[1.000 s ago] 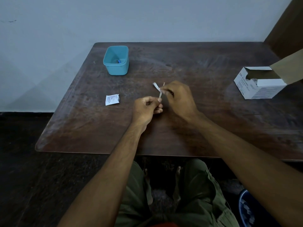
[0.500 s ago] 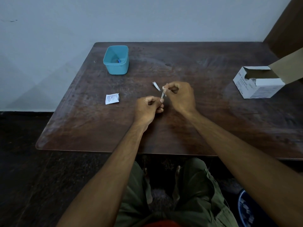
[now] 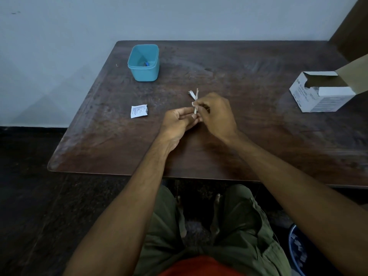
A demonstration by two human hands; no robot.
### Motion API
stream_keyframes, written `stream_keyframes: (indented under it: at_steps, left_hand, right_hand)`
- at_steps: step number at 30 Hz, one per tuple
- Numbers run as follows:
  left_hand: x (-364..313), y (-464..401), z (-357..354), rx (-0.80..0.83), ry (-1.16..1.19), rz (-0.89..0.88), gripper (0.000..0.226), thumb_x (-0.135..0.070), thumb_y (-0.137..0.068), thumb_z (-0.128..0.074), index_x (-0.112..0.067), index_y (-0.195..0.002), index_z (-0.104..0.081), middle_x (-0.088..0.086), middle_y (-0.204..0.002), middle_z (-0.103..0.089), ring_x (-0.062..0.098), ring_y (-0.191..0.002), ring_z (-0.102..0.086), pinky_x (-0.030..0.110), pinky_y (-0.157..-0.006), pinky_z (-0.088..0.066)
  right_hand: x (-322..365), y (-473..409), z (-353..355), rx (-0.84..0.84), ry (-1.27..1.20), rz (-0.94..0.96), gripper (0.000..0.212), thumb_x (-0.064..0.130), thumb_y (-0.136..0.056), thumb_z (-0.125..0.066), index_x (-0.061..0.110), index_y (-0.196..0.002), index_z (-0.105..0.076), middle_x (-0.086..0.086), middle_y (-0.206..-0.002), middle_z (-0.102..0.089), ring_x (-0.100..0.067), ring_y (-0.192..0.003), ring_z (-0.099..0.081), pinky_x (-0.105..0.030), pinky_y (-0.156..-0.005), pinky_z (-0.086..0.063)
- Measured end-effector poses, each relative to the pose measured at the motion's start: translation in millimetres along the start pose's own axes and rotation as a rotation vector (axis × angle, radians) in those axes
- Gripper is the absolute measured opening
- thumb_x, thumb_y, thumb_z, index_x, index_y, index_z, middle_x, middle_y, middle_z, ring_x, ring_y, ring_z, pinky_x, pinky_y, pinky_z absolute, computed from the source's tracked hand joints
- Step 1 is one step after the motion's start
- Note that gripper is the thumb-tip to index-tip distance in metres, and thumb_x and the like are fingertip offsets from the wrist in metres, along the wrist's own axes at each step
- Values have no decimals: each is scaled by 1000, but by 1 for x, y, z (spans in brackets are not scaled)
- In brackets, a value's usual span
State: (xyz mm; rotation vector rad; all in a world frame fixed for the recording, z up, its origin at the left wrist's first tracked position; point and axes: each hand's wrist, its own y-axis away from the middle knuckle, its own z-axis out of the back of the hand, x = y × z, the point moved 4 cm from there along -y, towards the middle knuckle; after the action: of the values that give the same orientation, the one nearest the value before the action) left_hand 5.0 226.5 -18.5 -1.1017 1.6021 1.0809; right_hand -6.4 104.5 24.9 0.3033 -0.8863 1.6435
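Over the middle of the dark wooden table [image 3: 258,136], my left hand [image 3: 178,121] and my right hand [image 3: 218,114] meet. Together they pinch a thin pale strip [image 3: 196,108] that stands nearly upright, its top end poking out above the fingers. My left fingertips hold its lower end and my right fingers curl round it slightly higher. A small silvery piece [image 3: 191,94] lies on the table just behind the hands, next to the strip's top end. What the strip is cannot be made out.
A teal plastic tub [image 3: 143,72] with a small blue item inside stands at the back left. A white printed sachet [image 3: 139,111] lies flat left of my hands. An open white carton [image 3: 326,100] sits at the right edge. A wall runs behind the table.
My right hand had lifted slightly away from the left half a second ago; it is now back against the left hand, both on the strip. The silvery piece stays on the table.
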Motion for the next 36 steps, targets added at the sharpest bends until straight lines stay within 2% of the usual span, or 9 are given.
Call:
stream_keyframes:
  at_steps: [2,4,6,13,19,25,29,33,36]
  left_hand:
    - [1,0,0,-4,4,6,21,13,-89,-53,-1,-99,-67,0,-76,-75,9,-74,-71,17,-75,-56]
    - [1,0,-1,-3,10,17,21,13,-89,-54,3,-102,-66,4,-78,-74,10,-74,-71,19,-77,-57]
    - [1,0,-1,-9,19,26,23,14,-88,-55,7,-107,-64,7,-81,-72,10,-74,-71,20,-78,-57]
    - [-1,0,2,17,27,48,29,15,-88,-52,1,-109,-64,10,-95,-72,12,-86,-69,24,-85,-56]
    - [-1,-2,-2,-72,18,14,24,16,-86,-53,-5,-91,-65,1,-73,-74,9,-71,-71,22,-75,-58]
    - [-1,-2,1,-130,26,-4,18,9,-87,-59,-1,-100,-65,4,-80,-74,12,-76,-72,21,-70,-57]
    - [-1,-1,-3,-91,-1,15,16,8,-88,-60,-2,-99,-65,4,-76,-75,14,-73,-72,21,-73,-59]
    - [0,0,-2,-79,-26,36,16,8,-89,-56,-1,-95,-67,8,-78,-75,17,-75,-73,20,-74,-58]
    - [0,-1,-1,-108,-2,23,15,7,-90,-57,-2,-87,-68,4,-70,-73,12,-67,-72,17,-69,-57]
  right_hand:
    - [3,8,-1,71,105,84,22,7,-90,-55,7,-106,-71,-11,-99,-64,-23,-91,-61,-34,-79,-50]
    - [3,13,1,88,190,138,24,7,-93,-53,6,-110,-70,-15,-101,-63,-31,-92,-59,-44,-77,-50]
    - [3,14,4,86,233,149,25,10,-94,-53,7,-113,-69,-14,-103,-63,-33,-94,-56,-47,-75,-50]
    - [5,20,-5,115,335,199,22,10,-93,-54,6,-108,-70,-12,-103,-62,-32,-91,-52,-45,-66,-51]
    - [5,2,-2,97,308,154,25,9,-92,-53,6,-110,-69,-15,-104,-62,-33,-93,-53,-42,-71,-49]
    - [12,15,-4,117,307,240,22,10,-94,-53,1,-104,-70,-16,-98,-62,-32,-86,-52,-40,-65,-48]
    - [8,-1,-1,136,262,154,25,5,-88,-58,2,-112,-67,-17,-105,-60,-34,-96,-55,-49,-73,-51]
    - [5,-18,0,127,309,120,30,-3,-87,-50,4,-110,-68,-20,-109,-60,-36,-102,-52,-49,-87,-45]
    - [9,-5,-4,108,323,164,23,2,-89,-53,3,-105,-69,-18,-103,-61,-35,-96,-54,-49,-78,-48]
